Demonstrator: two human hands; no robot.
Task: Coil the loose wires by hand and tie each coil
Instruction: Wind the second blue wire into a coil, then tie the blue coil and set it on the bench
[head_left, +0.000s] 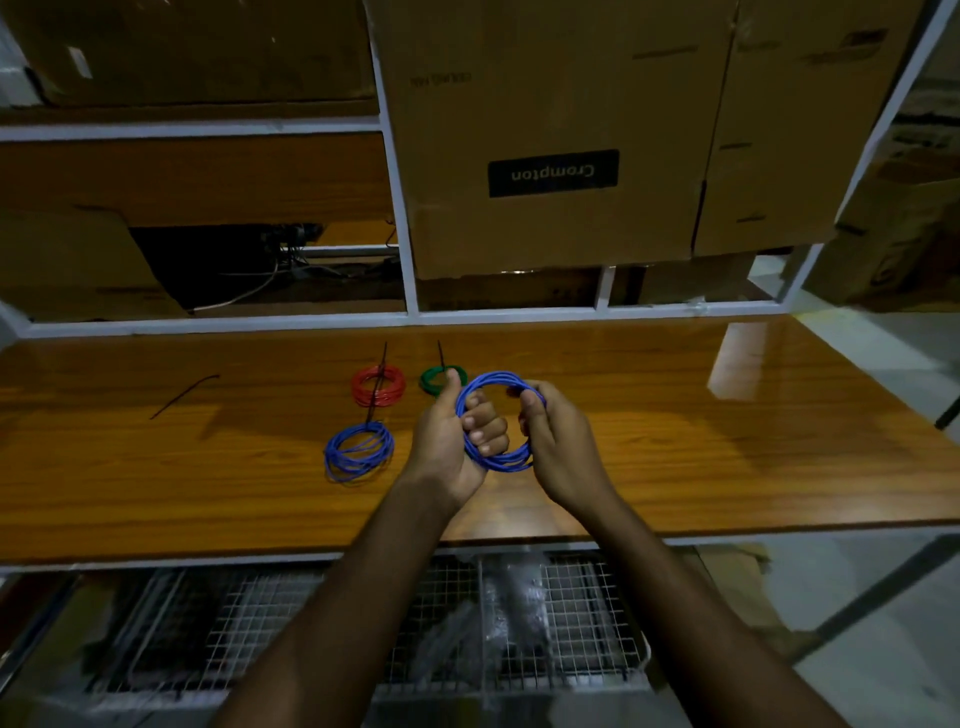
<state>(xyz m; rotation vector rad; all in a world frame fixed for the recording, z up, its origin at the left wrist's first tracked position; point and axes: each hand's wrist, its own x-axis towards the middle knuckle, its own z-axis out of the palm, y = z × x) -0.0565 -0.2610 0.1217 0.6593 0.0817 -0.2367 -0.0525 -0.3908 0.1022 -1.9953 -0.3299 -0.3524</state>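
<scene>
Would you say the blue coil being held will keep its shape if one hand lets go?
Probably not: the held blue coil shows no tie, and both hands grip it. Its thin loops look springy and light, so they would likely splay, unlike the tied red coil.

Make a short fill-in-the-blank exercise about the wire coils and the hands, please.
1. Both hands hold a coil of ____ wire above the table.
2. The coil lying next to the green coil is ____.
3. The loose black tie lies to the ____ of the red coil.
4. The number of coils lying on the table is ____.

Missing words: blue; red; left; three
</scene>
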